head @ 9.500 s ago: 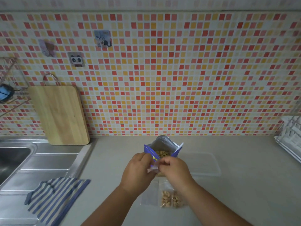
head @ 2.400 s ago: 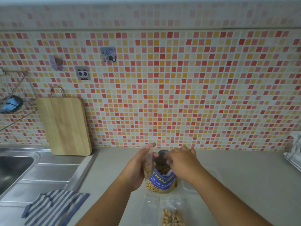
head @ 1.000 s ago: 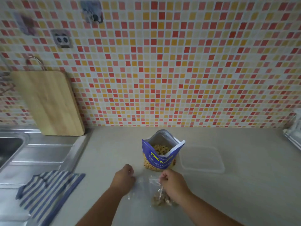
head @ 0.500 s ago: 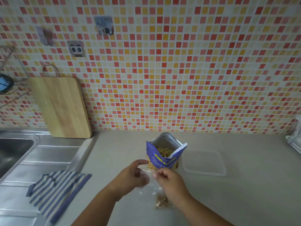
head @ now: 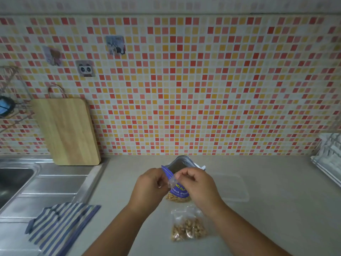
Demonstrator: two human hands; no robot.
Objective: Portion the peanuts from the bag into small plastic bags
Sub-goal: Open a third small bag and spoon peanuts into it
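Note:
A blue peanut bag (head: 178, 191) stands open on the beige counter (head: 267, 215), peanuts showing through its clear bottom. In front of it, my left hand (head: 149, 187) and my right hand (head: 198, 187) both pinch a small clear plastic bag (head: 171, 182) held up between them; it looks empty. Nearer me on the counter lies a small plastic bag filled with peanuts (head: 188, 226).
A clear plastic lid (head: 231, 188) lies right of the peanut bag. A striped cloth (head: 59, 224) hangs over the steel sink drainboard (head: 46, 183) at left. A wooden cutting board (head: 66, 132) leans on the tiled wall. A dish rack (head: 330, 159) stands at far right.
My hands have left the filled small bag on the counter and risen to the peanut bag's front, now pinching a fresh clear bag between them.

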